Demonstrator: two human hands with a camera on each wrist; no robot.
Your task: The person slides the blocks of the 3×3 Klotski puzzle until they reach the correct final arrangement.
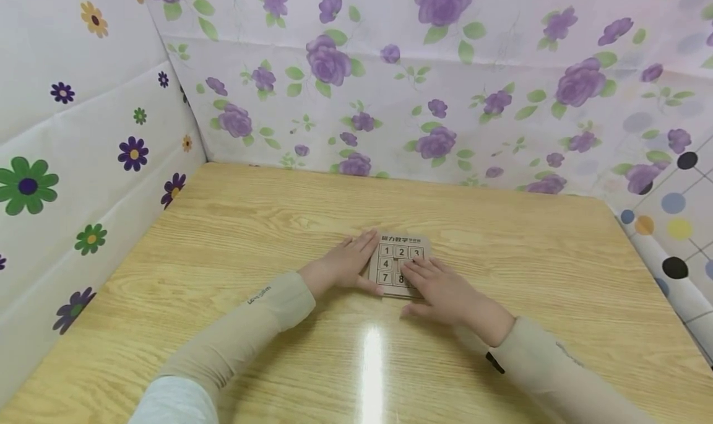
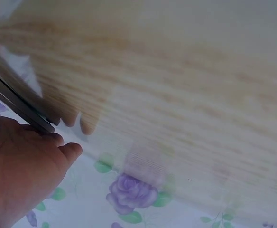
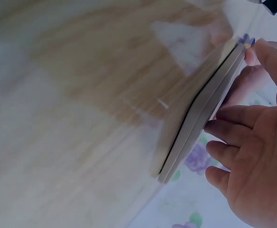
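A flat grey-beige number slide puzzle (image 1: 388, 291) lies on the wooden table, lettering along its far edge. Tiles 1, 2, 3, 4, 7 and 8 show; fingers hide the lower right ones. My left hand (image 1: 346, 264) holds its left side, fingers along the edge up to the far corner and thumb at the near corner. My right hand (image 1: 445, 291) reaches over from the right with extended fingers on the tiles; its thumb is off the near edge. In the right wrist view the puzzle's side (image 3: 202, 111) runs beside the fingertips.
The glossy wooden table (image 1: 267, 226) reflects a bright light strip near its front. A white cloth with purple roses (image 1: 328, 59) hangs behind it. Flower-patterned cloth (image 1: 133, 153) stands at the left, and dotted cloth (image 1: 676, 266) at the right.
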